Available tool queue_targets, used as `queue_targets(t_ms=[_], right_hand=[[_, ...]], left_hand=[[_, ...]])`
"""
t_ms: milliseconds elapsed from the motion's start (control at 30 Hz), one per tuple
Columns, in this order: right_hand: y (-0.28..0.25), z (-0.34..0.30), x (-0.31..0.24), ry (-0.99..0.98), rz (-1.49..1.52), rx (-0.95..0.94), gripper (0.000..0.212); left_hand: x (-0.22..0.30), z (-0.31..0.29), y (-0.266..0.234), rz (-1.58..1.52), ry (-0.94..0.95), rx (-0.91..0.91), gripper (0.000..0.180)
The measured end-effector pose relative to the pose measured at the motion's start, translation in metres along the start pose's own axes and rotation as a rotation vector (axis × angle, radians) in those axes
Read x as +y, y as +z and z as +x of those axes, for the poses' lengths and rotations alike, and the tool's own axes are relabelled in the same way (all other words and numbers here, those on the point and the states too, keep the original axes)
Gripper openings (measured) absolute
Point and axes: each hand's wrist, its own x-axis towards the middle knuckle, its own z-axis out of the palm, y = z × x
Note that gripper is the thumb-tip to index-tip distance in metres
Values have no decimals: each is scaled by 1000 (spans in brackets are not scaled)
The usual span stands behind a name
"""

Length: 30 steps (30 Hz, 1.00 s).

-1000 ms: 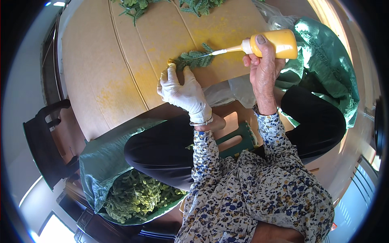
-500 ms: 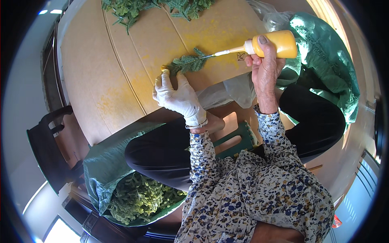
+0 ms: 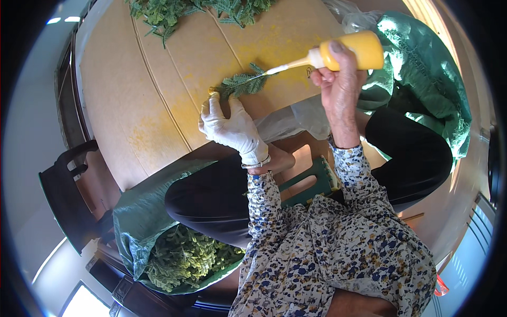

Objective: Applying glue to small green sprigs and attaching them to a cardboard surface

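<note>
A small green artificial fir sprig (image 3: 244, 83) lies over the cardboard sheet (image 3: 174, 95). My left hand (image 3: 229, 127), in a white glove with yellow-stained fingertips, pinches the sprig at its left end. My bare right hand (image 3: 342, 79) grips a yellow squeeze bottle (image 3: 360, 50) tilted on its side. Its long nozzle points left, and the thin tip reaches over the sprig's needles near the stem. Whether liquid is coming out is too small to tell.
More green fir sprigs (image 3: 195, 11) lie at the cardboard's far edge. A green woven sack (image 3: 433, 90) stands at the right; another sack (image 3: 132, 227) at lower left holds yellowish sprigs (image 3: 185, 259). A dark green plastic stool (image 3: 306, 182) sits between my legs. Yellow smears mark the cardboard.
My right hand has moved the bottle a little left and up, bringing the nozzle tip from the sprig's right end further in over it. My left hand stays in place.
</note>
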Motion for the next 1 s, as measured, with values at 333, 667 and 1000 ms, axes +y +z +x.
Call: queue_targets(t_ms=[333,667,1000], right_hand=[[-2,4,6,7,-32,-1,21],[-20,10,-6,-22,-42,17,20],[-9,4,-5,15,4,-16,20]], left_hand=[[-1,-1,-1,-3,13,12,38],[4,0,-5,0,12,11,34],[5,-1,-5,4,6,1,32]])
